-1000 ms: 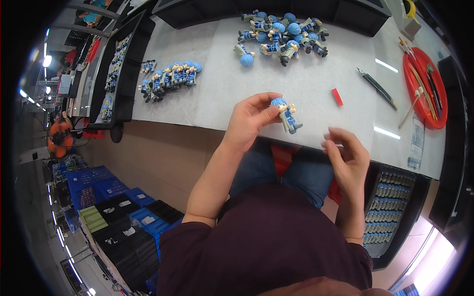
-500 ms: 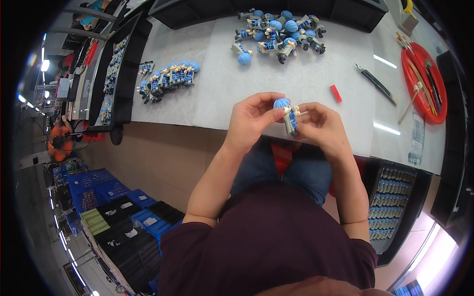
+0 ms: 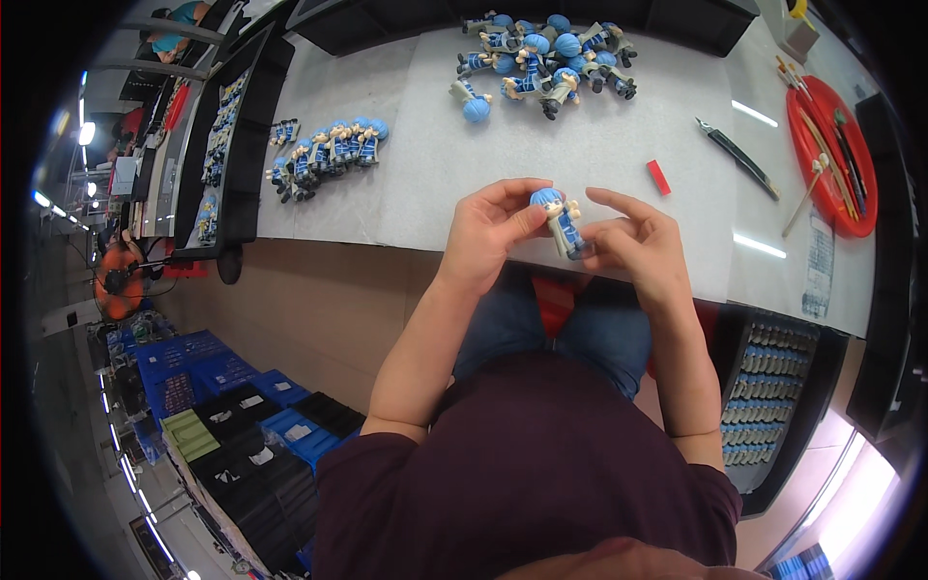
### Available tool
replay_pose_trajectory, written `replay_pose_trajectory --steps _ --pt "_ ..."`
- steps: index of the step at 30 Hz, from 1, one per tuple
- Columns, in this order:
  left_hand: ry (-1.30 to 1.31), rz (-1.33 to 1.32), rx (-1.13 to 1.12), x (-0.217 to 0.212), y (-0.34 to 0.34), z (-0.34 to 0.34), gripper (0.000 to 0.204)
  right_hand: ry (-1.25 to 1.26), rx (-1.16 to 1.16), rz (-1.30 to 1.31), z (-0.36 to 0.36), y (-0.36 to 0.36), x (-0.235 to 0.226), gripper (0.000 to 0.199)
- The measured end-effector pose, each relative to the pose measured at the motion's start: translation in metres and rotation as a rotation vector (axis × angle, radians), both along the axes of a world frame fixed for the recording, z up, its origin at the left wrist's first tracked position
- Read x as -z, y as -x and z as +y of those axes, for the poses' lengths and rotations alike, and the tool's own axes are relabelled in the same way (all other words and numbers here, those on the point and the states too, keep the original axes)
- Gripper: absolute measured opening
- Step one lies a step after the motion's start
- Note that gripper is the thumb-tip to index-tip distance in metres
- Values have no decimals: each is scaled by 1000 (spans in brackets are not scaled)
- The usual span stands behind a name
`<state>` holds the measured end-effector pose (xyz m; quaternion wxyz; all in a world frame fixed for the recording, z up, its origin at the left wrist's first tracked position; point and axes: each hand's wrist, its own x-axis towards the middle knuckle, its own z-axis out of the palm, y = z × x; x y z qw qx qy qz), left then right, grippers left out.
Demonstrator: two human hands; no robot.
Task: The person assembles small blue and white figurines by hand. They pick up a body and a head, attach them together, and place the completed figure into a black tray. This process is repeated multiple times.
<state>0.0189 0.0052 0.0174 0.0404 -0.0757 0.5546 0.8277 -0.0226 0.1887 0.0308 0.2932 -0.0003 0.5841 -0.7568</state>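
Observation:
My left hand (image 3: 481, 232) is closed on a small blue-haired figurine (image 3: 558, 222), its thumb pressed against the head and upper body. The figurine is held upright with a slight tilt, just above the table's near edge. It has a blue and grey outfit and dark feet. On its other side my right hand (image 3: 646, 242) pinches low down by the feet, with the index finger lifted away. Part of the figurine's back lies hidden behind the left fingers.
Similar figurines lie heaped (image 3: 546, 63) at the table's far side; more stand in a row (image 3: 333, 150) at left. A red eraser-like block (image 3: 658, 177), a craft knife (image 3: 738, 159) and a red tray (image 3: 839, 155) of brushes are at right. Black trays (image 3: 256, 126) flank the table.
The figurine has turned and tilted slightly, showing more of its front. My right index finger has lifted away from it, while the left hand keeps its grip.

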Motion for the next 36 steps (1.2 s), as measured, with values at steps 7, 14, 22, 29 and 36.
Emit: replay_pose_trajectory --steps 7,14,22,29,36 --pt "-33 -41 -18 0 1 -5 29 -140 122 197 22 -7 -1 29" --pt "-25 -48 -25 0 3 -3 30 -282 162 296 35 -12 0 20" --pt "47 -56 -47 0 3 4 27 -741 377 1021 35 9 13 19" --pt "61 -74 -77 -5 6 13 27 -946 334 1186 32 29 10 25" --pt "90 -43 -81 1 11 12 30 -1014 359 1191 58 51 13 28"
